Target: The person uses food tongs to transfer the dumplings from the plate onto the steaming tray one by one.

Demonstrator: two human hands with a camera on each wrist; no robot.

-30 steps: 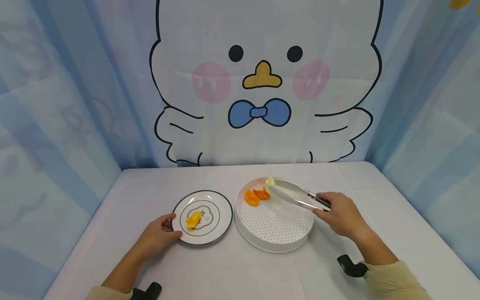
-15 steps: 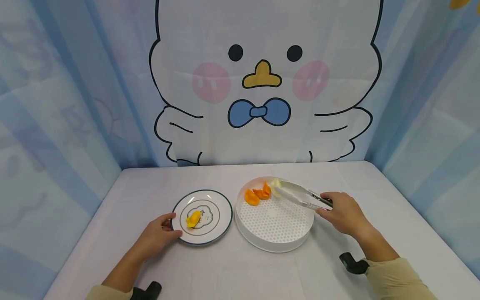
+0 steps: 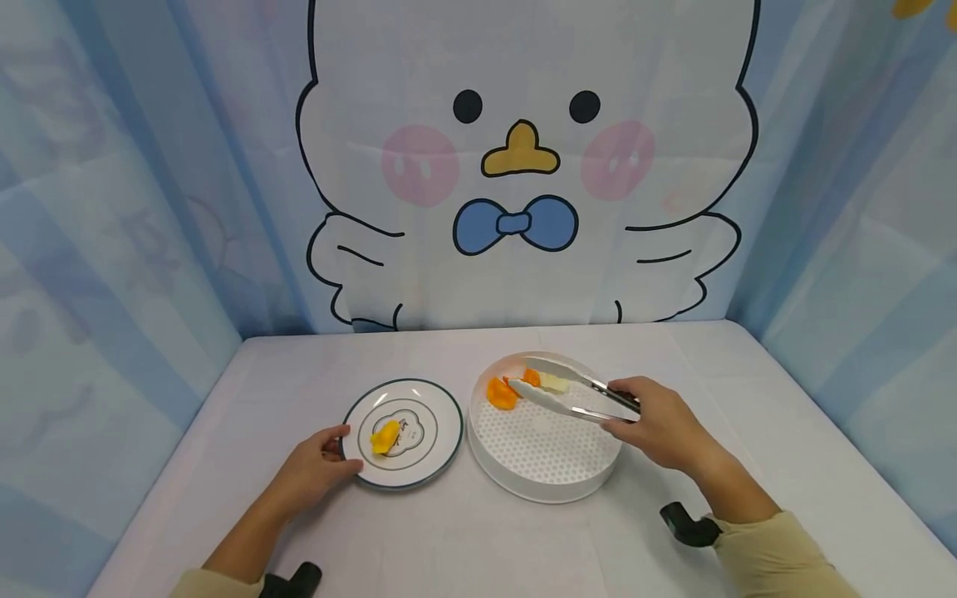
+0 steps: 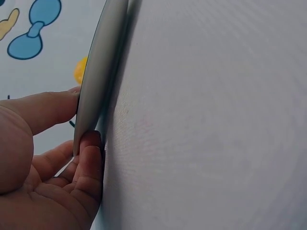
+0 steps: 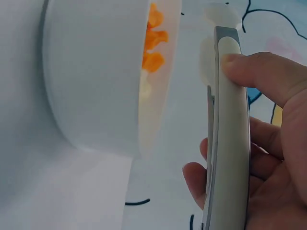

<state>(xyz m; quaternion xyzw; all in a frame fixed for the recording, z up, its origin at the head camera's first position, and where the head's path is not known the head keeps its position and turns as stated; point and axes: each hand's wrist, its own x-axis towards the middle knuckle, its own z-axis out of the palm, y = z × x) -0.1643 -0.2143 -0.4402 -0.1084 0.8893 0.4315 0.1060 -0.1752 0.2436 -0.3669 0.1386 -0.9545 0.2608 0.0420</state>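
My left hand [image 3: 317,467] grips the near-left rim of a white plate [image 3: 443,432] with a dark blue edge. In the left wrist view, the thumb [image 4: 53,108] lies on the plate's upper side and fingers curl beneath its rim. A yellow piece [image 3: 385,438] sits on the plate. My right hand [image 3: 661,423] holds metal tongs [image 3: 544,401] over a round white perforated tray [image 3: 546,492], the tong arms spread apart. Orange pieces [image 3: 502,394] and a pale yellow piece [image 3: 554,383] lie toward the tray's back, partly hidden by the tongs.
Plate and tray stand almost side by side on a white-covered table [image 3: 478,548]. Behind rises a cartoon-printed curtain [image 3: 516,291], with blue curtains at both sides. A black wrist mount [image 3: 689,525] is on each forearm.
The tongs first shift right with the pale yellow piece, then spread and let it go in the tray beside the orange pieces. They now reach further left. The left hand stays put.
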